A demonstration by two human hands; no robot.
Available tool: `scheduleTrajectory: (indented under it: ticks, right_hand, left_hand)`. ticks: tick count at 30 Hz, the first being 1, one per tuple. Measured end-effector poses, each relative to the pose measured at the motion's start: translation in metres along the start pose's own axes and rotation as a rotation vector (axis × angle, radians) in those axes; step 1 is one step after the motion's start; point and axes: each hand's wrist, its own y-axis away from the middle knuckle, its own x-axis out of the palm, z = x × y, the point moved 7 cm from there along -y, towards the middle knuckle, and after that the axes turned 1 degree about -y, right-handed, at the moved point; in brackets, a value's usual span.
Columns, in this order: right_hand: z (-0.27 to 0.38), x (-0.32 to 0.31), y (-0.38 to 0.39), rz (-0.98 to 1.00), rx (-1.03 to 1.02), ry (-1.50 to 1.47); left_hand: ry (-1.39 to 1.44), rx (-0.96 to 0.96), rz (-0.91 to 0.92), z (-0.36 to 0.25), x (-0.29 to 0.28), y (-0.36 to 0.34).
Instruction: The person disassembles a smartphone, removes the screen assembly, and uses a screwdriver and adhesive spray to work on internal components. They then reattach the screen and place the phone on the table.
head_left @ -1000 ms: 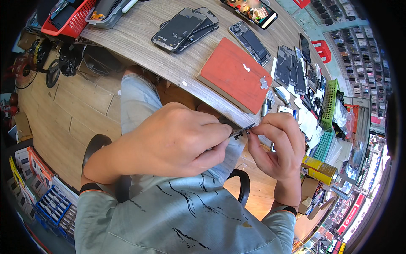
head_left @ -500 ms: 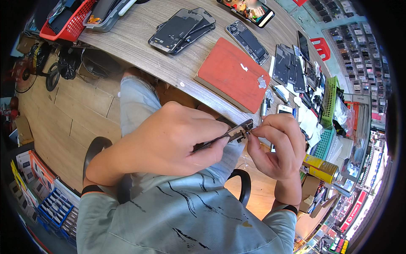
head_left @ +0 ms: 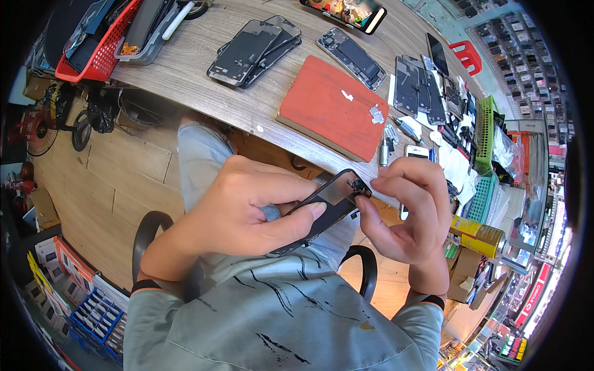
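Observation:
My left hand (head_left: 247, 207) is closed around a dark phone screen (head_left: 328, 213) above my lap, thumb on its inner face and fingers along the far side. The screen is tilted, and its inner face shows a pale, shiny patch near the upper end. Small dark parts (head_left: 357, 185), perhaps a flex cable, sit at that end. My right hand (head_left: 411, 210) is at the same corner, with bent thumb and forefinger on either side of it. Whether the right fingertips also pinch a tiny part is too small to tell.
On the wooden table (head_left: 185, 80) lie a red book (head_left: 334, 108), stacked phone screens (head_left: 250, 52), an opened phone (head_left: 352, 59) and more screens (head_left: 417, 89). A lit phone (head_left: 346, 12) is behind. Right stand green baskets (head_left: 486, 133) and a yellow can (head_left: 476, 236); a red basket (head_left: 102, 52) is left.
My left hand has turned the screen from nearly edge-on so that its inner face shows. My right fingers have shifted slightly at its end, the forefinger lifting a little from the thumb.

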Motion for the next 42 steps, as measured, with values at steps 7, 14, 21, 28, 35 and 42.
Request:
scheduleTrajectory:
  ticks: [7, 14, 21, 28, 35, 42]
  right_hand:
    - [0.005, 0.001, 0.01, 0.049, -0.111, 0.103]
    - [0.01, 0.005, 0.023, 0.001, -0.17, 0.156]
    - [0.009, 0.005, 0.019, -0.017, -0.149, 0.145]
    - [0.009, 0.006, 0.014, 0.021, -0.118, 0.126]
    - [0.007, 0.008, 0.014, 0.091, 0.032, 0.088]
    - [0.007, 0.009, 0.016, 0.131, 0.071, 0.086]
  left_hand:
    - [-0.055, 0.011, -0.01, -0.003, -0.002, 0.0]
    - [-0.124, 0.099, -0.026, -0.008, -0.002, 0.001]
    - [-0.209, 0.175, -0.003, -0.013, 0.0, 0.001]
    - [-0.261, 0.195, 0.03, -0.013, 0.004, 0.004]
    - [-0.256, 0.18, 0.061, -0.016, 0.005, 0.002]
    - [-0.198, 0.148, 0.061, -0.018, 0.004, 0.001]
